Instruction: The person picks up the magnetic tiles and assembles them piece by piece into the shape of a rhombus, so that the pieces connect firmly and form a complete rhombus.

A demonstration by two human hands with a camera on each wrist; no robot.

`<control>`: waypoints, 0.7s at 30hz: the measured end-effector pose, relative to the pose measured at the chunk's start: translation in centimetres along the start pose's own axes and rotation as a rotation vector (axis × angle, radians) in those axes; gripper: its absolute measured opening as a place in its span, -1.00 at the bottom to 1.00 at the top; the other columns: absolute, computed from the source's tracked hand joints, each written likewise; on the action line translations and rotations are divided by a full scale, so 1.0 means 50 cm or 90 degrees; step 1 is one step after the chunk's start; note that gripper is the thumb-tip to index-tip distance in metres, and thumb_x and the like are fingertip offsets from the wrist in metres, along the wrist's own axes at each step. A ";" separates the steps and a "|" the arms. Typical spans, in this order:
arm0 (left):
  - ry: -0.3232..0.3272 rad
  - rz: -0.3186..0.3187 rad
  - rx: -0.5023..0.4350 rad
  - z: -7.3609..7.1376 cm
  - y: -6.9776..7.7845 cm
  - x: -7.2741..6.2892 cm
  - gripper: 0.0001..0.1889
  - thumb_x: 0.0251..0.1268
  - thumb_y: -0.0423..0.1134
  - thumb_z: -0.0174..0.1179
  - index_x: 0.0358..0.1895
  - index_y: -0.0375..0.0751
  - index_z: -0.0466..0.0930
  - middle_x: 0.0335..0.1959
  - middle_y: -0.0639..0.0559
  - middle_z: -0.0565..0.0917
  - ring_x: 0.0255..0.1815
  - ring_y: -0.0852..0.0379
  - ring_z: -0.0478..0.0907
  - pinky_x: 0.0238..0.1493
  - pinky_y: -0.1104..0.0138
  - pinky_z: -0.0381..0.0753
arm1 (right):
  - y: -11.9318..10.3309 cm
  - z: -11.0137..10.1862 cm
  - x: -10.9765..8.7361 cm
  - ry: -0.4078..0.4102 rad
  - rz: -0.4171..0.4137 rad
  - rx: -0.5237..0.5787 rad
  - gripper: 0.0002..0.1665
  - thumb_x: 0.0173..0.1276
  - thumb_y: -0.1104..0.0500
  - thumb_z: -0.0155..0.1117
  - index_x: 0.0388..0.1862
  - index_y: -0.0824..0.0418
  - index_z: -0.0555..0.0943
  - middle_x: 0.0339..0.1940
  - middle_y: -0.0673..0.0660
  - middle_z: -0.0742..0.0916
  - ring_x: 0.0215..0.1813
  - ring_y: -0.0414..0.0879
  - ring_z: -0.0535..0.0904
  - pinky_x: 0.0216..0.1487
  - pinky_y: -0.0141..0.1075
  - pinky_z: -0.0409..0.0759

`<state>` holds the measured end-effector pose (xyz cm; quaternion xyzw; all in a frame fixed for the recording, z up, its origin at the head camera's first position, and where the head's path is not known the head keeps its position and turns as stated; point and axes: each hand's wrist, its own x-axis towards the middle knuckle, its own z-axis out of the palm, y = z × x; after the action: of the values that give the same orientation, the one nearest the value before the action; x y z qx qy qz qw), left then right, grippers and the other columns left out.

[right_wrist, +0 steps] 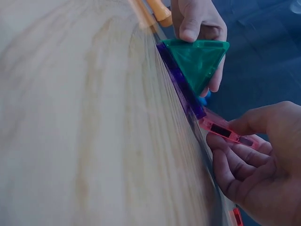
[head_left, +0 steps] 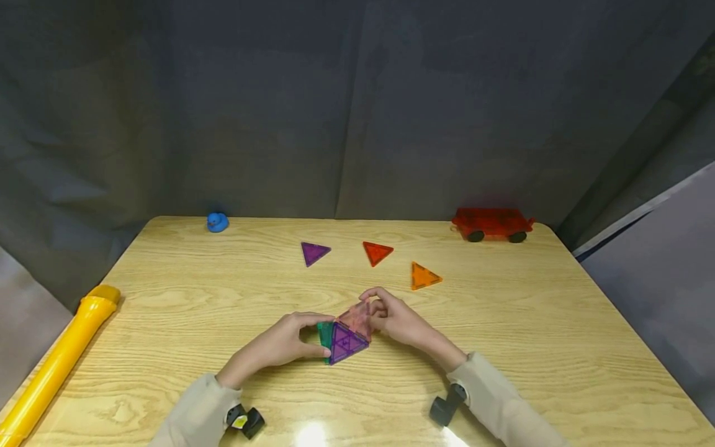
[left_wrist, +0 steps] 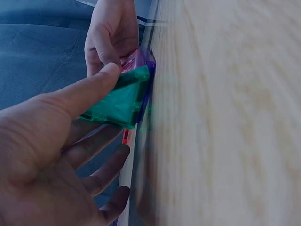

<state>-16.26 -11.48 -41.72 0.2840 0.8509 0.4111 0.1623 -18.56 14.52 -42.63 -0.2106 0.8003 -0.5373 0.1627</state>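
Three see-through triangular magnetic tiles meet edge to edge near the middle of the table. The purple tile (head_left: 346, 343) lies between the other two. My left hand (head_left: 287, 340) holds the green tile (left_wrist: 120, 101) between thumb and fingers; in the left wrist view that tile stands tilted up from the purple one. On the other side my right hand (head_left: 393, 316) pinches the pink tile (right_wrist: 225, 131) by its outer corner, thumb on one face and fingers behind. The pink tile also slants up, its inner edge along the purple tile.
Farther back lie a second purple tile (head_left: 315, 252), a red tile (head_left: 377, 252) and an orange tile (head_left: 424, 275). A blue toy duck (head_left: 217, 221) and a red wheeled cart (head_left: 493, 225) stand at the far edge. A long yellow tube (head_left: 58, 366) lies along the left edge.
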 end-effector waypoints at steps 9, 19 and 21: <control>-0.003 -0.004 -0.018 0.000 0.002 -0.001 -0.36 0.16 -0.09 0.34 0.30 -0.20 0.42 0.26 -0.19 0.47 0.30 -0.17 0.36 0.28 -0.03 0.35 | -0.004 0.004 -0.002 -0.002 -0.020 -0.030 -0.55 0.32 0.44 0.05 0.19 0.33 0.33 -0.28 0.21 0.65 -0.34 -0.10 0.53 -0.37 -0.41 0.47; -0.005 -0.021 -0.033 -0.001 0.007 -0.003 -0.34 0.20 -0.13 0.32 0.35 -0.25 0.35 0.29 -0.22 0.44 0.33 -0.17 0.33 0.30 -0.02 0.33 | -0.017 0.008 -0.004 0.022 -0.072 -0.098 -0.53 0.30 0.38 0.20 0.19 0.30 0.41 -0.09 0.17 0.66 -0.08 -0.02 0.59 -0.11 -0.32 0.60; -0.006 -0.024 -0.033 -0.001 0.009 -0.003 -0.33 0.22 -0.13 0.30 0.36 -0.27 0.32 0.28 -0.22 0.45 0.31 -0.16 0.36 0.28 -0.02 0.36 | -0.020 0.010 -0.005 0.019 -0.072 -0.091 -0.51 0.30 0.39 0.20 0.21 0.30 0.40 -0.02 0.20 0.67 -0.01 0.03 0.60 -0.03 -0.28 0.61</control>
<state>-15.99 -11.38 -41.33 0.2655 0.8445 0.4285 0.1810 -17.93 13.93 -41.85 -0.2584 0.8257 -0.4905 0.1047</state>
